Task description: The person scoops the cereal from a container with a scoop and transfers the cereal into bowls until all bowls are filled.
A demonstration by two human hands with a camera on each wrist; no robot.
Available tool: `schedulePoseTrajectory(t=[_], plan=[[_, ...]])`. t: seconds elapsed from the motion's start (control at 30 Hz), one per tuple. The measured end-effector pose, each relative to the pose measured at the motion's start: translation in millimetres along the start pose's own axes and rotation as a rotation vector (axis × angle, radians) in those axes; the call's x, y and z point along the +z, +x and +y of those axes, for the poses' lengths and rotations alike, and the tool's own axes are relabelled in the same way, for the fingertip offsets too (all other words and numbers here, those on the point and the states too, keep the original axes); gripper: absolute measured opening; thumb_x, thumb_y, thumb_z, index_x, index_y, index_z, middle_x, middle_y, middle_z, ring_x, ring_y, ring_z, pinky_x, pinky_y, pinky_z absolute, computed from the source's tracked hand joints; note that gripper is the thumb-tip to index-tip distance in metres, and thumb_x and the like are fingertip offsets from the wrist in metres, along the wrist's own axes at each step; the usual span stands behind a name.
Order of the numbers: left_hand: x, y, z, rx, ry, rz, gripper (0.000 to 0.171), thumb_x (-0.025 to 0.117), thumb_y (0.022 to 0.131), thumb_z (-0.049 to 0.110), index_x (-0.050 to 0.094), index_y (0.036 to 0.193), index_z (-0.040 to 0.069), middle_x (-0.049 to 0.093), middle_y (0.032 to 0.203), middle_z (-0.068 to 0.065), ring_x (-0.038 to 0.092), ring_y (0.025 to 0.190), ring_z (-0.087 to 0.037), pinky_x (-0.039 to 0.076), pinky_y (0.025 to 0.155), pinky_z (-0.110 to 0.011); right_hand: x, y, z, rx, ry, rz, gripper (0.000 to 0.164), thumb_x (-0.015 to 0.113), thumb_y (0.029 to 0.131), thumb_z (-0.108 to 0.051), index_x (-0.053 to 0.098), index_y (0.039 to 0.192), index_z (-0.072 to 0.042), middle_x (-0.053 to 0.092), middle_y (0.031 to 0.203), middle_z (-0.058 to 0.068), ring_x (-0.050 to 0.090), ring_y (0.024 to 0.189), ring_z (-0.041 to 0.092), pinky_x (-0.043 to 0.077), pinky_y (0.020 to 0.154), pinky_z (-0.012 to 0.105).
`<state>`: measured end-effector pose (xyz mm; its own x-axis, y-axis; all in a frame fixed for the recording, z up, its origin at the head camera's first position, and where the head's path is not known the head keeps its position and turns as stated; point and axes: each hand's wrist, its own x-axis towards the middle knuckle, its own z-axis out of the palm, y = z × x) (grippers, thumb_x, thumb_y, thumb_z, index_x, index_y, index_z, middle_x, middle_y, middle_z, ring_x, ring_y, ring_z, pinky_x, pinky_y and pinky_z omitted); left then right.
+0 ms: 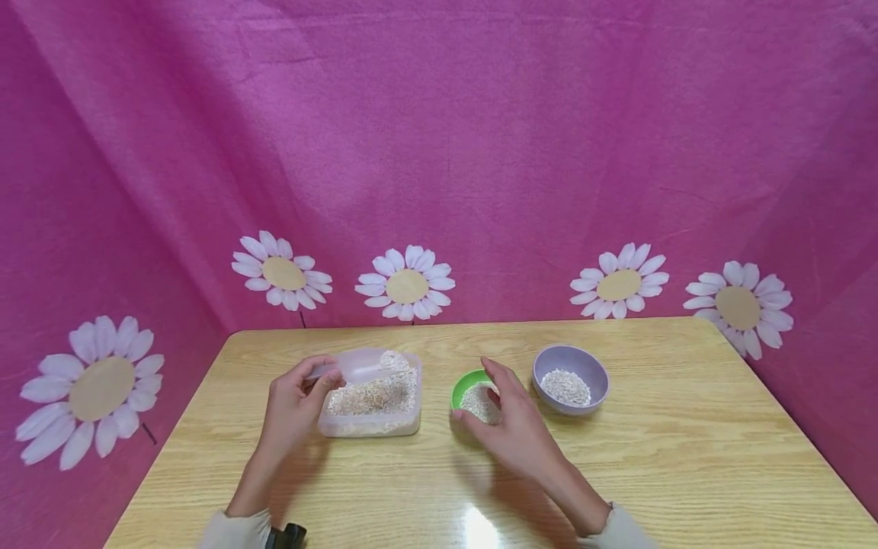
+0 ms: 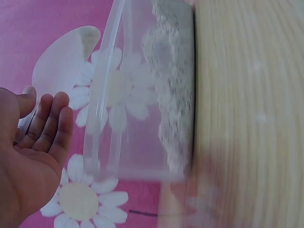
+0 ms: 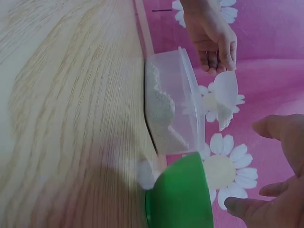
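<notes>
My left hand (image 1: pixel 295 408) pinches the handle of a translucent scoop (image 1: pixel 362 367) between thumb and fingers. The scoop is held above a clear plastic container (image 1: pixel 373 428) of pale oat-like flakes (image 1: pixel 377 398); some flakes sit at its tip. In the right wrist view, the scoop (image 3: pixel 225 90) hangs apart from the container's rim. Above the near right side of a green bowl (image 1: pixel 457 390) is my right hand (image 1: pixel 516 427), thumb and fingers spread. Clear space shows between those fingers and the green bowl (image 3: pixel 183 197) in the right wrist view. Flakes lie in that bowl too.
A purple bowl (image 1: pixel 597 371) with similar flakes stands right of the green one. All stand on a wooden table (image 1: pixel 686 442). Behind and at the sides hangs a pink cloth (image 1: pixel 480 152) printed with white daisies.
</notes>
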<state>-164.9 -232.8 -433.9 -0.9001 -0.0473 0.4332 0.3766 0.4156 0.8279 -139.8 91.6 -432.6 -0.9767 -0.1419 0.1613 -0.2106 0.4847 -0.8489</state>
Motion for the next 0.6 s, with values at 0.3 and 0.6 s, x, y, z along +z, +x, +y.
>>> schedulePoseTrajectory(t=[0.3, 0.6], plan=[[38.2, 14.0, 13.9, -0.046, -0.051, -0.064, 0.015, 0.072, 0.101, 0.003, 0.074, 0.115, -0.002, 0.080, 0.094, -0.019, 0.075, 0.085, -0.004, 0.060, 0.080, -0.018, -26, -3, 18, -0.040, -0.079, 0.052, 0.086, 0.085, 0.094, -0.023, 0.039, 0.162, 0.002, 0.048, 0.162, 0.022, 0.052, 0.147, 0.041, 0.051, 0.115, 0.045], [82.4, 26.6, 29.9, 0.001, -0.080, -0.122, 0.013, 0.073, 0.102, 0.006, 0.075, 0.113, 0.001, 0.080, 0.095, -0.015, 0.079, 0.089, -0.024, 0.059, 0.080, -0.018, -60, -9, 37, -0.047, -0.166, 0.131, 0.086, 0.085, 0.094, -0.025, 0.039, 0.159, 0.008, 0.052, 0.155, 0.032, 0.054, 0.144, 0.049, 0.047, 0.116, 0.059]])
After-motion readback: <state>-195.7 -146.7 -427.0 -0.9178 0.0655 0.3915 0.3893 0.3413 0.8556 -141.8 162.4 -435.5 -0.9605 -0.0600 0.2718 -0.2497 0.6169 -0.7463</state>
